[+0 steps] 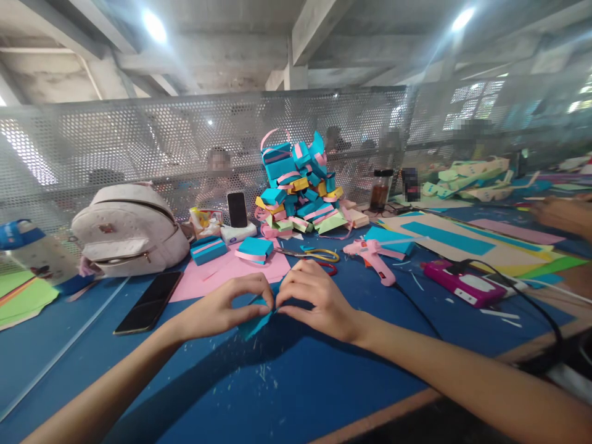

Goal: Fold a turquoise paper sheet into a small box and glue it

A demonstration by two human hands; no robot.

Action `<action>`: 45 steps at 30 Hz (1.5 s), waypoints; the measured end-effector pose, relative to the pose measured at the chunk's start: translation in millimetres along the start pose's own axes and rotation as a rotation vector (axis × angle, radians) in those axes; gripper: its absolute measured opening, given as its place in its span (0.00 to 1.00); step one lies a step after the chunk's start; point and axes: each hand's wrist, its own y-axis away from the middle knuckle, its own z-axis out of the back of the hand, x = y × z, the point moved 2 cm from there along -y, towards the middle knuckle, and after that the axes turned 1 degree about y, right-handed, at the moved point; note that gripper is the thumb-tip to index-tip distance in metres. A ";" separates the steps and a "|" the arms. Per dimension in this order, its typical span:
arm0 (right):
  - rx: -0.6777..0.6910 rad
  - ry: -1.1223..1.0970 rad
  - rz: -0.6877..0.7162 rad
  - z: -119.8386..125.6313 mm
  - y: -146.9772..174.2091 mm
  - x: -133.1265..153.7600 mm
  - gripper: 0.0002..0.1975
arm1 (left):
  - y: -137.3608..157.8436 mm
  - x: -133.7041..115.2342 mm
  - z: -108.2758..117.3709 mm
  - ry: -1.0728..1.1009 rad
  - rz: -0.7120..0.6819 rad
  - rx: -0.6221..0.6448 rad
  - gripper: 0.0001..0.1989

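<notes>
Between my two hands, just above the blue table [296, 388], is a piece of blue paper [256, 325]. My left hand [235, 302] pinches it between thumb and fingers. Close beside it, fingertips nearly meeting, my right hand [314, 296] pinches the same paper's edge; its fingers partly cover it. Behind the hands lie scissors with red and yellow handles [324, 254] and a pink sheet [189, 285]. On that sheet sits a small blue paper box with a pink band [254, 250]. A pink glue gun [374, 259] rests to the right.
A heap of blue, pink and yellow paper boxes [296, 197] stands behind. Leftward are a dark phone [148, 302], a white backpack [129, 231] and a bottle [41, 256]. A magenta power bank [462, 283] with cables and paper sheets lie rightward. Another person's hand [562, 213] shows far right.
</notes>
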 end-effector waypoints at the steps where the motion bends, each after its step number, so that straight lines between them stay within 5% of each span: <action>1: 0.000 -0.001 -0.003 0.0 0.0 0.0 0.05 | -0.1 0.4 -0.2 -0.001 0.004 -0.002 0.08; 22: -0.009 -0.006 -0.024 1.0 -0.4 -0.3 0.03 | 0.2 0.8 -0.4 -0.014 0.046 -0.051 0.10; 30: -0.156 -0.087 -0.173 6.6 -2.5 -14.8 0.04 | 3.0 31.5 -2.9 0.172 -0.033 -0.256 0.39; 35: -0.187 -0.110 -0.244 7.0 0.1 -23.3 0.03 | 2.4 46.3 -30.3 0.225 -0.021 -0.591 0.32; 45: -0.164 -0.077 -0.198 7.2 0.1 -23.9 0.02 | 16.0 54.7 -61.6 0.077 0.084 -0.775 0.28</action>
